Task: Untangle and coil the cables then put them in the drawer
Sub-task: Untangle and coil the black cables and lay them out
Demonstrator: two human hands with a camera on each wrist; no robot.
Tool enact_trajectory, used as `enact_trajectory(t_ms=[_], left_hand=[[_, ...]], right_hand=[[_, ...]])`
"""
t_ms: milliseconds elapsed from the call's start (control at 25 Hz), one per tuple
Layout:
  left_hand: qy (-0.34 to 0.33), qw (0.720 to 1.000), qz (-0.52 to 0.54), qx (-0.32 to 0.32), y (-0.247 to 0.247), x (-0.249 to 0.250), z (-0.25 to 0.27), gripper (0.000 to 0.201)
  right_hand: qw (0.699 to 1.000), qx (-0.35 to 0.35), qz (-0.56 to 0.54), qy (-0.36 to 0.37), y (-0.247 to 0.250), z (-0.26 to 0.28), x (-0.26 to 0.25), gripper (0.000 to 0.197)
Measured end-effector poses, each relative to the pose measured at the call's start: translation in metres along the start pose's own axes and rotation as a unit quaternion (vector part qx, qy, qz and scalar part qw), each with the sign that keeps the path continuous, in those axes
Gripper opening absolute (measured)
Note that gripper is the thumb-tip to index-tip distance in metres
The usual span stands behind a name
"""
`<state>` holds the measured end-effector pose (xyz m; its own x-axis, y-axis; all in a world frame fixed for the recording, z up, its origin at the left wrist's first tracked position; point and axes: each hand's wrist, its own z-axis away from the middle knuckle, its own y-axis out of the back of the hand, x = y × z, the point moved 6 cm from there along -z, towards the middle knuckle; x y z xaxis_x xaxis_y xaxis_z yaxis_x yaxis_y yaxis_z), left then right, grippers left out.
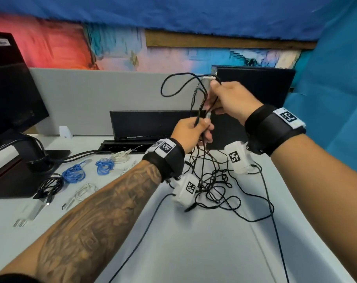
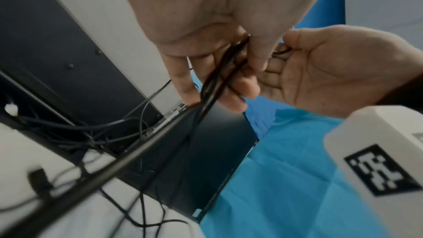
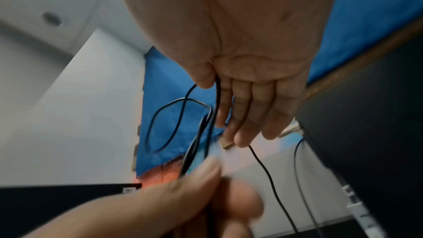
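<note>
Gripping tangled black cable (image 1: 202, 111) in both hands.

Black cable tangle (image 1: 214, 186), 2 blue coils (image 1: 74, 174), white coils (image 1: 85, 192), grey desk (image 1: 194, 242).

No legible words, brand names or numbers found anywhere. Only square black-and-white coded markers seen, unreadable as text: one on the white patch of the left wrist band (image 1: 165, 147), one on the white camera block (image 1: 188, 188) hung below that band, one on the right wrist band (image 1: 288, 117), one on the white block (image 1: 236, 157) below it. A white sticker (image 1: 1, 42) noted on the back of the black monitor (image 1: 12, 90), upper corner, print too blurred to read. A small label strip (image 1: 131, 137) noted on the lower edge of the black screen (image 1: 153, 124) beyond the left wrist band, also illegible
</note>
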<state>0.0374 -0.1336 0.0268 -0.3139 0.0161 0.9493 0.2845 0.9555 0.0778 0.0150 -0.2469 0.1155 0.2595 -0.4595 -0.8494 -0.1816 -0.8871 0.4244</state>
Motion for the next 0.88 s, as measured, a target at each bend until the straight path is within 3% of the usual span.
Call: enact_trajectory(t_ms=[40,120,200,320,440,520,560,640,800,880], left_hand=[[0.02,1.0,-0.001,-0.016,0.003,-0.006,0.001,0.029],[0.063,0.997,-0.005,-0.044,0.008,-0.025,0.008,0.036],[0.11,0.994,-0.005,-0.029,0.017,-0.048,0.014,0.034],[0.148,0.987,-0.067,-0.01,0.025,-0.059,0.015,0.016],[0.044,0.996,-0.072,0.024,0.028,-0.026,0.0,0.037],[-0.012,0.999,-0.019,0.034,0.026,0.003,-0.01,0.024],[-0.009,1.0,0.006,0.016,0.021,0.012,-0.01,0.018],[0.013,0.999,-0.029,-0.013,0.015,0.009,-0.007,0.037],[0.046,0.96,-0.27,-0.059,0.017,-0.04,0.014,0.045],[0.124,0.967,-0.217,-0.052,0.024,-0.058,0.017,0.043]], right_hand=[[1.0,0.02,0.006,0.001,0.006,-0.001,0.0,0.046],[0.992,0.061,-0.112,-0.019,0.022,-0.006,0.002,0.045],[0.974,0.099,-0.202,-0.028,0.035,-0.011,0.0,0.043],[0.985,0.084,-0.152,-0.003,0.044,-0.023,-0.019,0.039],[0.995,0.043,-0.088,0.018,0.038,-0.034,-0.043,0.034],[0.998,0.023,-0.054,0.014,0.029,-0.037,-0.05,0.035],[0.999,0.024,-0.039,0.018,0.026,-0.038,-0.053,0.036],[0.996,0.071,-0.01,0.057,0.032,-0.039,-0.063,0.037],[0.971,0.193,-0.005,0.141,0.068,-0.035,-0.079,0.022],[0.967,0.202,-0.058,0.14,0.077,-0.034,-0.075,0.011]])
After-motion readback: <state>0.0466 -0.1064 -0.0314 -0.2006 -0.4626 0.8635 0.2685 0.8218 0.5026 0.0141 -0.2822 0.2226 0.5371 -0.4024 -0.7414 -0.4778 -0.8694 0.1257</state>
